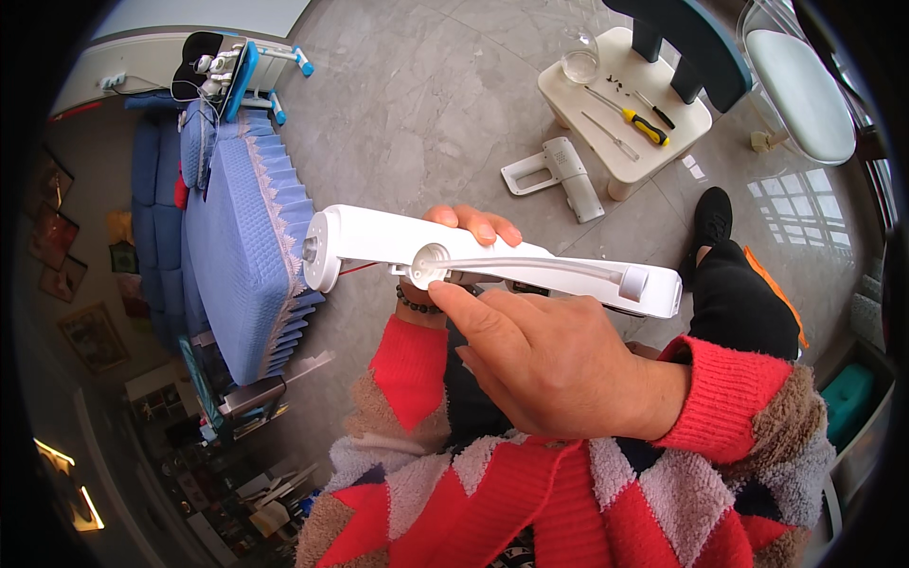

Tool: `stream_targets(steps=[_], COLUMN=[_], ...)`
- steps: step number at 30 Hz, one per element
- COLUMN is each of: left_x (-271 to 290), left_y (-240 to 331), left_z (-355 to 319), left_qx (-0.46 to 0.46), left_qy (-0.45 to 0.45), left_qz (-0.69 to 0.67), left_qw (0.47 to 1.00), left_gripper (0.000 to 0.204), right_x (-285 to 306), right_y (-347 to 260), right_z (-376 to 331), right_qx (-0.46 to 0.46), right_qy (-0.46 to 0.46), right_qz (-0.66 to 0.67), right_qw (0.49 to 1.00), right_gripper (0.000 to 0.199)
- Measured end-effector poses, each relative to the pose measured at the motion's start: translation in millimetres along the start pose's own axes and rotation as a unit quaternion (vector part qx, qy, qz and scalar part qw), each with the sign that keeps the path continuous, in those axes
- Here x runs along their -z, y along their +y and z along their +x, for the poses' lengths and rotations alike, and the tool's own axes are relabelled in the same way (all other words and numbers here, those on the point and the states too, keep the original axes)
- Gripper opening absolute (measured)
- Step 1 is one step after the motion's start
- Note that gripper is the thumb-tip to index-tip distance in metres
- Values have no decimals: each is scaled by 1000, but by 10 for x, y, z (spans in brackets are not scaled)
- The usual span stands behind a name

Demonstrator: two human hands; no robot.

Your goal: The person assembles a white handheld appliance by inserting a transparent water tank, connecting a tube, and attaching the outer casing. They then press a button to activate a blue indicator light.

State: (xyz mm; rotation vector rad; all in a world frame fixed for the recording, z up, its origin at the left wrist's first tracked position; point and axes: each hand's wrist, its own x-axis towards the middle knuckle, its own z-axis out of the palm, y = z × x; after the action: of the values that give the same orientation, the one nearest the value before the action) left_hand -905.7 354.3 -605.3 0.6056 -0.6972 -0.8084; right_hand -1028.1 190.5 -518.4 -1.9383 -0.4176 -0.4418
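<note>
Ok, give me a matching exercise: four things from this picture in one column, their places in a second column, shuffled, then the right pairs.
Things:
1. long white device body
2. yellow-handled screwdriver
3. white handle-shaped housing part
4. glass jar

Places:
A. lying on the grey floor beside the small table
B. held in the left hand, with the right hand at its round fitting
C. standing at a corner of the small cream table
D. lying on the tabletop among other thin tools

Pairs: 1-B, 2-D, 3-A, 4-C

Left hand mostly hidden (behind white housing).
</note>
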Motion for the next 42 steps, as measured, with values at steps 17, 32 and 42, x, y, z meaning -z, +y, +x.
stream_targets(steps=[17,32,42], left_x=[67,79,40], left_y=[123,112,68], left_z=[27,90,157], left_qx=[123,123,115], left_qy=[301,441,438], left_qz=[103,102,116], left_qw=[940,883,884], left_gripper=[75,44,50], right_x=[-62,-251,-351], right_y=[375,757,789], right_z=[54,93,90], right_qx=[-128,-196,-200], right_qy=[0,-70,-88], right_qz=[-4,-36,6], right_qw=[992,977,976], right_gripper=[58,46,51])
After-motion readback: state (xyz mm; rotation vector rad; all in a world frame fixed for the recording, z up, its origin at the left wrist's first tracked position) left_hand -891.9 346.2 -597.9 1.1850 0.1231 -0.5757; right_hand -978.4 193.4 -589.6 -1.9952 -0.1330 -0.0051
